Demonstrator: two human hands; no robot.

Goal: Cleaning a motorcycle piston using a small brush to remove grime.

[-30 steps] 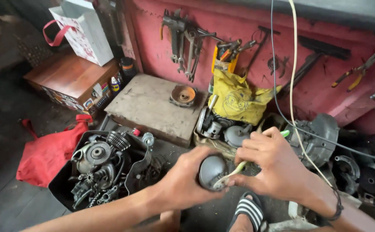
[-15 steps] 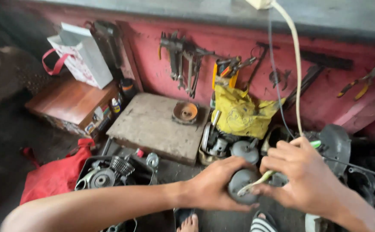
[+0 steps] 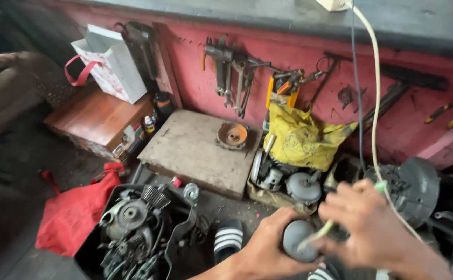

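Observation:
My left hand grips a round grey metal part low in the middle right of the head view. My right hand is closed on a thin pale stick-like tool with a green end, and its tip rests on the grey part. A cream cable hangs down past my right hand. Motion blurs both hands.
A black tub with an engine stands at lower left beside a red bag. A wooden block with a rusty round part sits in the middle. A yellow bag, hanging wrenches and a white paper bag line the red wall.
The view has swung up and left, so the hands now sit lower right. Both hands keep their hold on the grey part and the tool.

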